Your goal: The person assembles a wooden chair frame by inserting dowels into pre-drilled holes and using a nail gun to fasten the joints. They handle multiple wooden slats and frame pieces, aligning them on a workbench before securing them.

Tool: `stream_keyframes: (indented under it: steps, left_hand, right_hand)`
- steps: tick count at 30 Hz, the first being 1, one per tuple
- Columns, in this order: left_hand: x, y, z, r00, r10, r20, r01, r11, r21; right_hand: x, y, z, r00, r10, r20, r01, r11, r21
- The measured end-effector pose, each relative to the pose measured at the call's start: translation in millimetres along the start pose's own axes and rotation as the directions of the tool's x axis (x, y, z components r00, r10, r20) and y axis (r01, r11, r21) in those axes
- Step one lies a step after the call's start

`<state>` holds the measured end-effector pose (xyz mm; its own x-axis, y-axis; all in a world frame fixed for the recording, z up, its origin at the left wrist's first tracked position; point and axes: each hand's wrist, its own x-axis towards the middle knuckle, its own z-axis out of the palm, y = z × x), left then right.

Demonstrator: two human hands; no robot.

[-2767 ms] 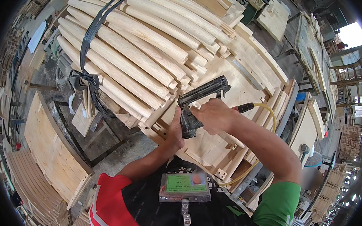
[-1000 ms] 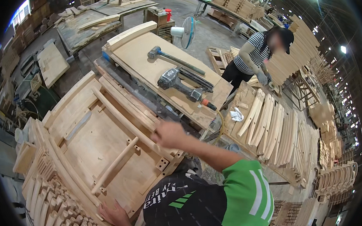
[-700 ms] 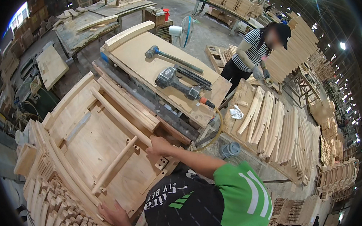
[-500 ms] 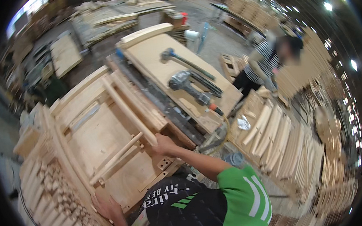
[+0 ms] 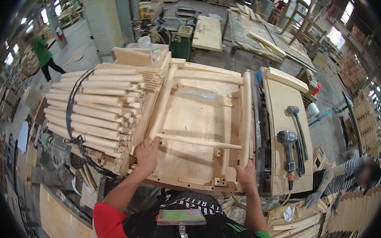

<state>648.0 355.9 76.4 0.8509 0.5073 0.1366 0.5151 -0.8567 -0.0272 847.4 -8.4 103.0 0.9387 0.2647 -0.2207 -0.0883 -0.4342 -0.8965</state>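
Note:
In front of me lies a shallow plywood assembly jig [image 5: 193, 162] with wooden rails and small drilled blocks. A long right-hand wooden post [image 5: 247, 102] and a left-hand wooden post [image 5: 165, 98] run along its sides. Between them a round rung [image 5: 200, 142] spans the jig; whether its ends are seated in the posts I cannot tell. My left hand [image 5: 147, 156] is closed on the near end of the left post, close to the rung. My right hand [image 5: 246, 175] wraps around the near end of the right post, its thumb on the inner side.
Strapped round sticks [image 5: 96, 107] are stacked left of the jig. On a board [image 5: 284, 157] to the right lie a pneumatic nail gun [image 5: 287, 150] with a hose and a hammer [image 5: 296, 121]. A co-worker in a striped shirt [image 5: 340, 177] is at lower right, beside stacked curved wooden parts [image 5: 293, 228].
My view has swung to the left. My left hand has moved from the jig's near-left corner onto the left post. My right hand stays at the right post's near end.

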Motion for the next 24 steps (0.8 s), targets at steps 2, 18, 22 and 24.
stream_keyframes:
  steps: [2,18,22,24]
  left_hand:
    - [-0.1,13.5,-9.6,0.999,-0.016,0.036,0.021,0.987,-0.161]
    - [-44.7,120.3,-91.5,0.951,-0.23,0.208,0.282,0.359,-0.89]
    - [-82.5,121.7,-88.9,0.938,-0.339,0.076,0.172,0.261,-0.95]
    - [-102.1,117.5,-96.1,0.904,-0.426,0.039,0.173,0.279,-0.945]
  right_hand:
    - [-6.4,-1.3,-24.9,0.998,-0.054,-0.023,0.055,0.998,0.029]
    - [-124.9,-13.5,-175.8,0.931,-0.216,-0.296,0.234,0.972,0.029]
    - [-140.1,-2.3,-188.7,0.906,-0.318,-0.279,0.348,0.935,0.063]
    - [-144.6,-0.8,-189.6,0.905,-0.35,-0.243,0.383,0.918,0.101]
